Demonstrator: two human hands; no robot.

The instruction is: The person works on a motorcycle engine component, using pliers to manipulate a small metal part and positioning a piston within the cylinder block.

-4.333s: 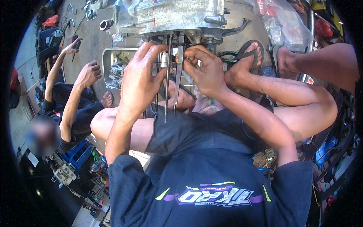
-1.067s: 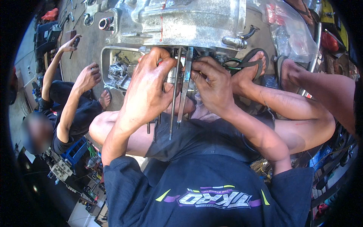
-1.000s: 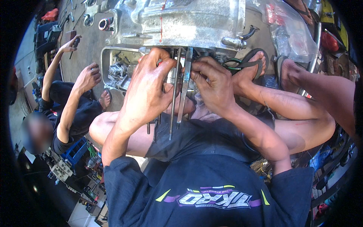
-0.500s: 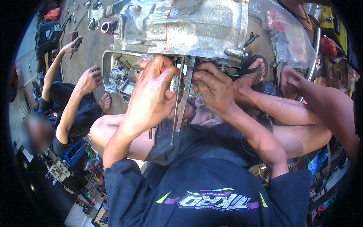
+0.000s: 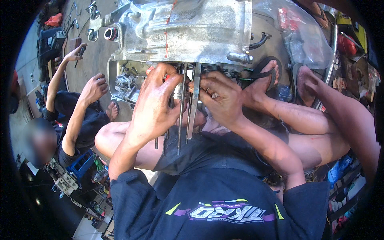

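Observation:
My left hand (image 5: 154, 110) wraps around a silvery ringed piston (image 5: 179, 96) beneath a cast aluminium engine case (image 5: 200, 30) marked with a red streak. My right hand (image 5: 222, 98), fingers curled, pinches at the piston's right side, beside a flat metal strip (image 5: 193, 116); what exactly its fingertips hold is partly hidden. Long thin studs (image 5: 180, 136) hang from the case past both hands toward my lap. A small red thing (image 5: 149, 70) shows behind my left fingers.
A metal tray (image 5: 113, 93) of parts sits left of my hands. A co-worker (image 5: 80, 120) sits at left, one hand holding a dark tool (image 5: 81, 51). Another person's leg (image 5: 352, 116) is at right, near plastic bags (image 5: 304, 40), a chrome tube (image 5: 334, 48) and cluttered parts.
The case, studs and my hands sit lower in the view than 4.3 seconds ago. My fingers stay around the piston with small shifts in grip. The leg at right now reaches further down.

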